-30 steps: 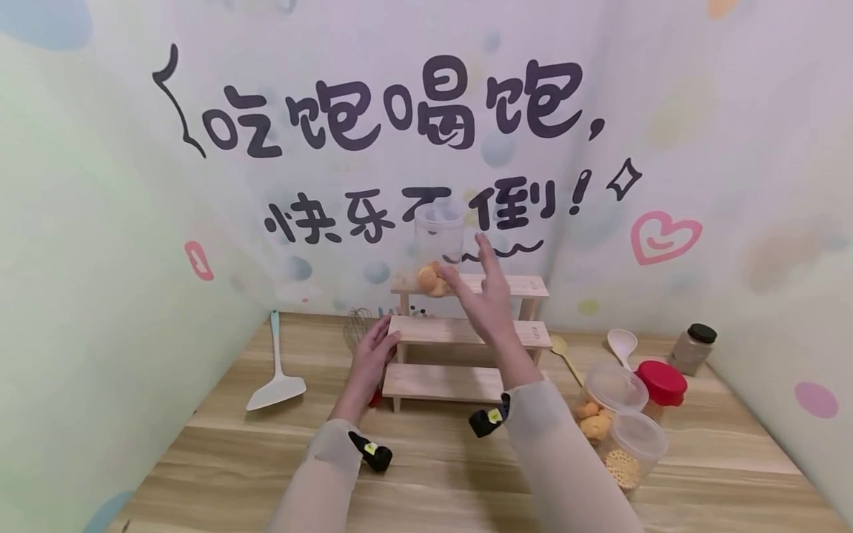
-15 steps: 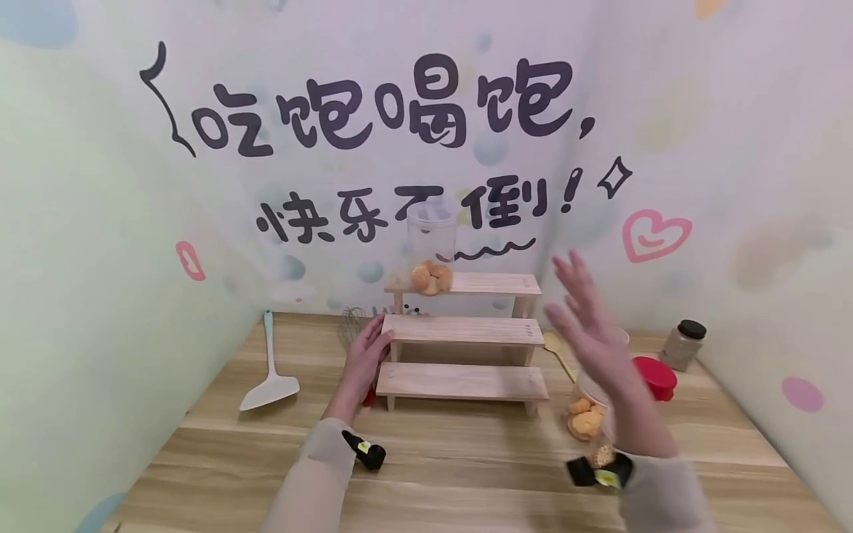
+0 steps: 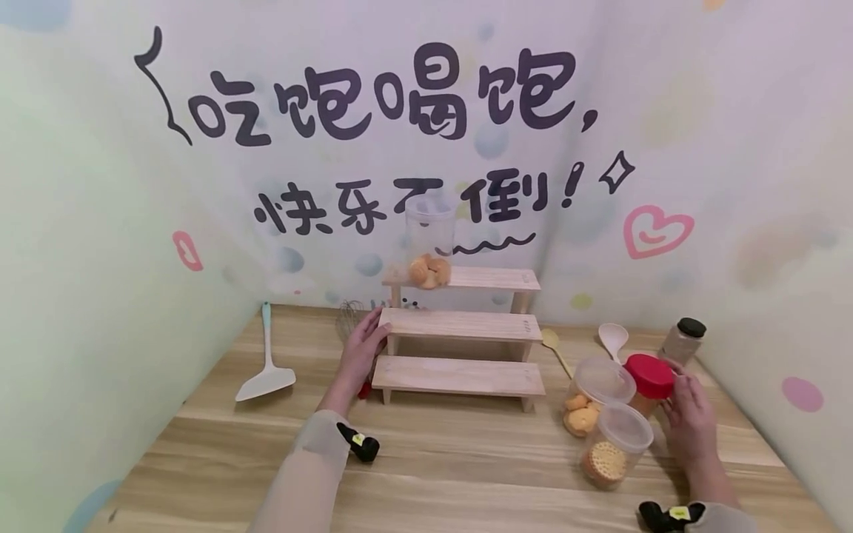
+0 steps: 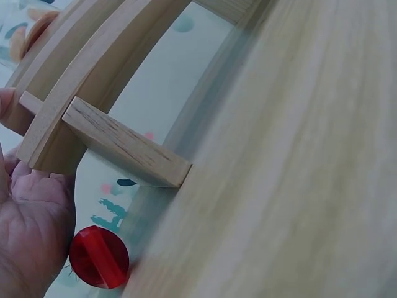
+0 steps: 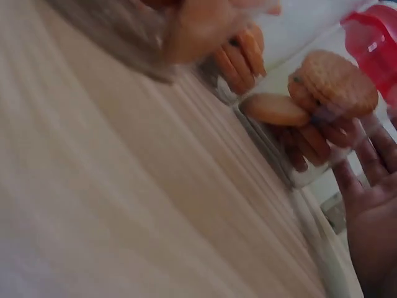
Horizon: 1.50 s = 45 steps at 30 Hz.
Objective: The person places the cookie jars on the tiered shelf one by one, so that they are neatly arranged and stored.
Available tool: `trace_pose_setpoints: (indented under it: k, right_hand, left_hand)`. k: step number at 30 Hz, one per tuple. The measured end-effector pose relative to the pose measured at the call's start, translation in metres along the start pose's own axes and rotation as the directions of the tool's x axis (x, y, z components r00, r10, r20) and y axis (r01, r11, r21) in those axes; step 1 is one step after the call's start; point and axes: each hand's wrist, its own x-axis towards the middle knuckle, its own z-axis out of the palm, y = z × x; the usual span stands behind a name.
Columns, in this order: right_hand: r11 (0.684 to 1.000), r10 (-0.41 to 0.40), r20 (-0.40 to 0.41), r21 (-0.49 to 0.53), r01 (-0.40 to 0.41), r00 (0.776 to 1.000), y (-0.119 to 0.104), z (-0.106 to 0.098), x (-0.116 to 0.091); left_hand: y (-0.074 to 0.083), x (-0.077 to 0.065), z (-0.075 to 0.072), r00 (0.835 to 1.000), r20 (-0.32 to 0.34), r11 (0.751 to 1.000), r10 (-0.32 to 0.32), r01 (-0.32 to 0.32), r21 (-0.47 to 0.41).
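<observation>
My left hand holds the left end of the middle tier of a three-tier wooden shelf. In the left wrist view the thumb lies on the wood, while the palm shows beneath. On the top tier, at its left, stands a clear jar with round cookies at the bottom. My right hand is at the right side of a red-lidded jar, its fingers extended along the wall. Cookies show through that jar in the right wrist view; the thumb is hidden there.
Two clear-lidded cookie jars stand in front of the red-lidded one. Behind are a black-lidded jar, a white ladle and a yellow spoon. A white spatula and a whisk lie left of the shelf.
My right hand has left the cookie jar on the top tier and moved right and down to the red-lidded jar. The left hand stays on the shelf.
</observation>
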Motion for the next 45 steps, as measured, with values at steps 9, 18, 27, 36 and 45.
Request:
trace_pose_setpoints:
  k: [9, 18, 27, 36, 45]
  right_hand:
    - [0.732, 0.106, -0.112, -0.664, -0.154, 0.988, 0.0089, 0.0018, -0.0041]
    - [0.703, 0.116, -0.131, -0.689, -0.175, 0.985, 0.0075, 0.0012, -0.0039]
    - [0.685, 0.093, -0.142, -0.709, -0.167, 0.985, 0.006, 0.0027, -0.0058]
    - [0.659, 0.101, -0.212, -0.718, -0.225, 0.972, 0.0036, 0.0045, -0.0044]
    - [0.634, 0.102, -0.268, -0.725, -0.27, 0.958, 0.0026, 0.0057, -0.0038]
  left_hand:
    - [0.0008, 0.0002, -0.0007, 0.999, 0.014, 0.999, 0.035, -0.035, 0.006]
    - [0.0002, -0.0022, -0.0004, 1.0, 0.015, 1.0, 0.022, -0.022, -0.014]
    - [0.0001, -0.0022, -0.0006, 1.0, 0.009, 0.999, 0.011, -0.011, -0.03]
    - [-0.0005, -0.0023, -0.0007, 1.0, 0.016, 0.999, 0.021, -0.02, -0.047]
    - [-0.0005, -0.003, -0.0018, 0.999, 0.034, 0.999, 0.026, -0.026, -0.027]
